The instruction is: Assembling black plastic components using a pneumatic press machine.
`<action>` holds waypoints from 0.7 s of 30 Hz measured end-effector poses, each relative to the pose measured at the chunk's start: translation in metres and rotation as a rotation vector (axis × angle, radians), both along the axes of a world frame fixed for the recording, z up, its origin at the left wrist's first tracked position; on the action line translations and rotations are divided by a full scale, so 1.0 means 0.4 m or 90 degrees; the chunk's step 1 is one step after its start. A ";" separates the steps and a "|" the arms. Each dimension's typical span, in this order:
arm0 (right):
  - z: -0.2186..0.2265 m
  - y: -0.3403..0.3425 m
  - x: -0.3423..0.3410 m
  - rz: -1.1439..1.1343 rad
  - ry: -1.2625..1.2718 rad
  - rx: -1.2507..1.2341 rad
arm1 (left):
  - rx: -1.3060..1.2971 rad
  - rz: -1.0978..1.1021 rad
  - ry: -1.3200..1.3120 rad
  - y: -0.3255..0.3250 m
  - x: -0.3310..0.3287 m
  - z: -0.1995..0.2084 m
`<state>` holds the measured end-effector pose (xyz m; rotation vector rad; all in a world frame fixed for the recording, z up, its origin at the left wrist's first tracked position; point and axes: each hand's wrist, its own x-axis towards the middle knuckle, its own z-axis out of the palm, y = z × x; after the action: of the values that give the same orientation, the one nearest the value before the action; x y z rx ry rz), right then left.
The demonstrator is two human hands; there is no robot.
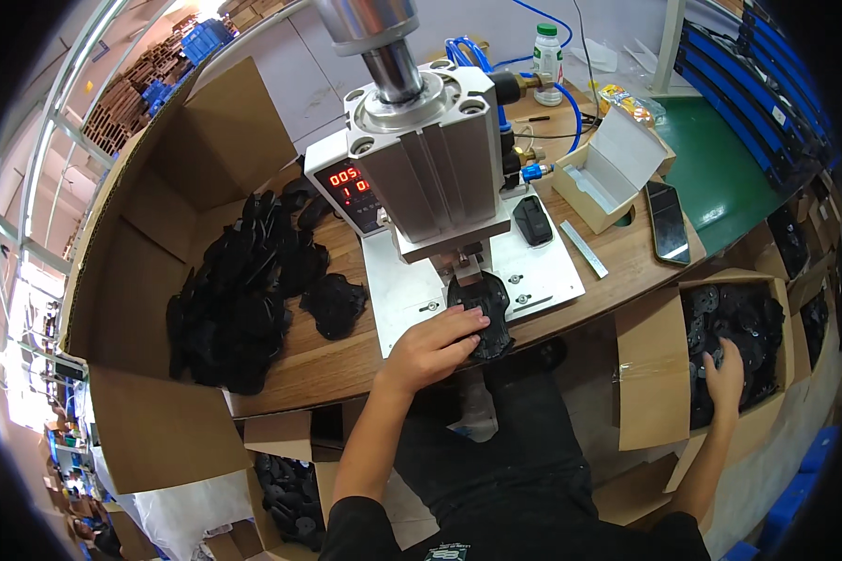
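A thin black moulded piece (498,297) with a rounded outline lies on the pale metal base plate (393,304) of a bench press (430,159). The press's small metal tip comes down at the piece's far end. My left hand (432,348) is closed on the near part of this piece, fingers over its top; the underside of the grip is hidden. Off to the right, my right hand (726,376) reaches into a cardboard box (650,374) of similar black pieces (744,318). Its thumb and fingers are apart, touching the pile, with nothing visibly held.
Black pieces (243,290) are heaped at the table's left, beside a large open carton (150,421). A red-digit control box (341,182) adjoins the press. Right of it are a small open box (594,187), a phone (667,222), a metal ruler (584,249) and a green-capped bottle (547,64).
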<state>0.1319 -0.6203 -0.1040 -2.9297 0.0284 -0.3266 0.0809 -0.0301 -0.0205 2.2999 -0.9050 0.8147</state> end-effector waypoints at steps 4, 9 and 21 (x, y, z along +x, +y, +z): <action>0.227 0.439 0.001 0.374 0.020 0.251 | 0.009 -0.007 0.004 0.001 -0.003 0.000; 0.316 0.796 -0.002 0.770 -0.113 0.272 | -0.004 0.040 -0.017 0.004 -0.016 -0.016; 0.305 0.939 -0.026 0.717 -0.198 0.037 | 0.032 0.175 -0.022 0.093 -0.092 0.006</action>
<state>0.1215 -0.2448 0.0180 -2.3067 -1.5058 -0.5273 0.0440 0.0071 -0.0180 2.4956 -0.6377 0.9573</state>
